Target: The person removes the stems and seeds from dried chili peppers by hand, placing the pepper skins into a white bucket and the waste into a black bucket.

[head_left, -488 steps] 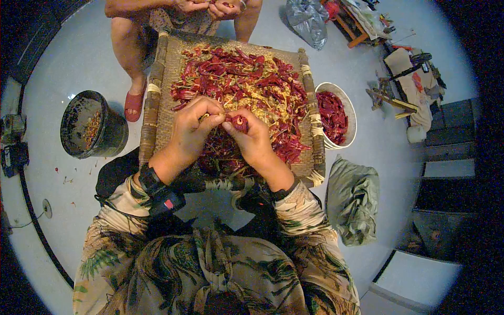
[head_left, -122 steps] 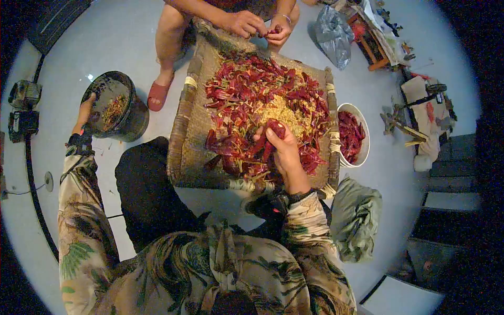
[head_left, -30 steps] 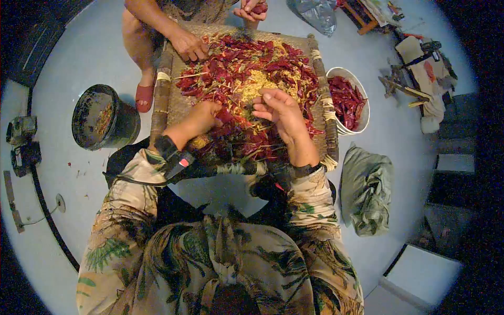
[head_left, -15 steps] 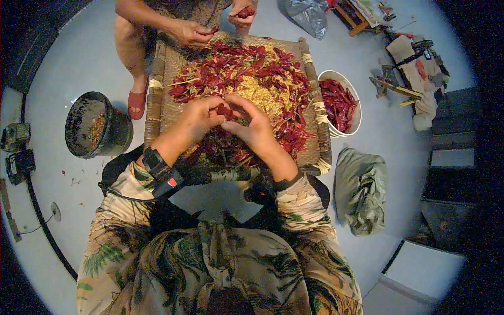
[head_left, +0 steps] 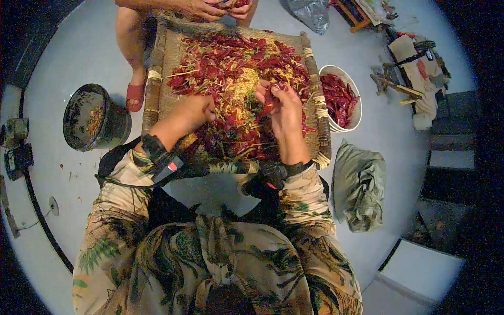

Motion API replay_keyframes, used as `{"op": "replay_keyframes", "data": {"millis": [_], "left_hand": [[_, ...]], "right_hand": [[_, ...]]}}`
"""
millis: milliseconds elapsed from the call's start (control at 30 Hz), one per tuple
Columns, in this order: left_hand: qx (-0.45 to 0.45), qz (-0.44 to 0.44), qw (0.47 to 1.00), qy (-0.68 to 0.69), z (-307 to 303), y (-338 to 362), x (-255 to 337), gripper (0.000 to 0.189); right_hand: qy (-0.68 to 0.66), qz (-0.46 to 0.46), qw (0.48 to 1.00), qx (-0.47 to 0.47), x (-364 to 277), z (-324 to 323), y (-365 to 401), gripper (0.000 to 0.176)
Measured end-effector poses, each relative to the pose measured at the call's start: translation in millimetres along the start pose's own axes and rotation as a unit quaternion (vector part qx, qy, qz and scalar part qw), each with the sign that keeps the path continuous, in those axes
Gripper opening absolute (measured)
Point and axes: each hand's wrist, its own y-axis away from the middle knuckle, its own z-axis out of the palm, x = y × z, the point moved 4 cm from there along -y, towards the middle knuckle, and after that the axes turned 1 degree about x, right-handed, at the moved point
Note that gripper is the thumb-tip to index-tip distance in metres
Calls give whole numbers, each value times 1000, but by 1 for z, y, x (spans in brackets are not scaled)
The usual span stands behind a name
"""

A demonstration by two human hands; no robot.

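Observation:
A woven tray (head_left: 170,63) with a wooden frame bears dried red chillies (head_left: 210,50), stems and a pile of yellow seeds (head_left: 247,84). My left hand (head_left: 197,111) is over the tray's left part, its fingers curled in, and what they hold, if anything, is hidden. To its right, my right hand (head_left: 283,105) is raised over the chillies, palm turned inward, with a red chilli piece (head_left: 269,105) between its thumb and fingers.
A co-worker's hands (head_left: 215,8) hold red chillies at the tray's far edge. A black bucket (head_left: 118,123) stands at the left. At the right are a white bucket (head_left: 360,113) of chillies and a grey-green sack (head_left: 359,186).
My hands have come apart; the right has moved right with a red piece, the left slightly left. The co-worker's hands have come together at the far edge.

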Motion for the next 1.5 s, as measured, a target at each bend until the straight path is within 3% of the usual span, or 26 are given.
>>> {"op": "replay_keyframes", "data": {"millis": [33, 133, 233, 333, 433, 533, 633, 667, 767, 867, 967, 1067, 1200, 1300, 1333, 1433, 1500], "left_hand": [[-41, -11, 999, -20, 5, 0, 0, 24], [78, 121, 987, -70, 29, 5, 11, 27], [46, 51, 991, -113, 42, 8, 21, 34], [66, 92, 990, -86, 58, 8, 13, 28], [36, 61, 996, 45, 64, -5, 0, 20], [8, 18, 944, 328, 52, -23, -11, 12], [-6, -82, 900, 429, 23, -25, -2, 12], [-72, -99, 863, 490, 19, -24, 1, 11], [-49, -176, 806, 563, -5, -4, 33, 9], [-125, -143, 770, 609, 2, -9, 27, 9], [-156, -125, 767, 610, 4, -8, 31, 11], [-135, -90, 846, 508, 1, -5, 44, 13], [-48, -2, 863, 504, 24, -17, 28, 14], [-92, 22, 937, 336, 41, -5, 31, 14], [-130, 42, 944, 302, 46, 4, 35, 24], [-117, 82, 990, 9, 54, 18, 56, 43], [-64, 71, 995, 25, 62, 26, 56, 55]], "right_hand": [[4, 1, 1000, -2, 1, -1, 0, 18], [13, 5, 1000, -5, 3, -5, 0, 18], [23, 20, 999, -10, 8, -3, 1, 16], [70, 55, 995, -35, 14, 0, 3, 13], [120, 86, 988, -51, 19, 2, 4, 11], [112, 85, 989, -47, 19, -2, 3, 10], [123, 73, 988, -60, 15, -3, 1, 9], [128, 73, 987, -67, 15, -3, 2, 10], [138, 101, 983, -74, 18, 6, 8, 12], [133, 123, 979, -98, 25, 13, 12, 14], [120, 133, 977, -114, 28, 23, 17, 16], [154, 114, 972, -138, 36, 24, 18, 16], [107, 73, 987, -97, 27, 10, 8, 9], [29, 53, 996, -61, 5, -5, -7, 8], [6, 59, 997, -39, 3, -10, -7, 9], [-63, 76, 995, 27, -5, -21, -8, 15], [-85, 91, 992, 9, -3, -26, -12, 17]]}}
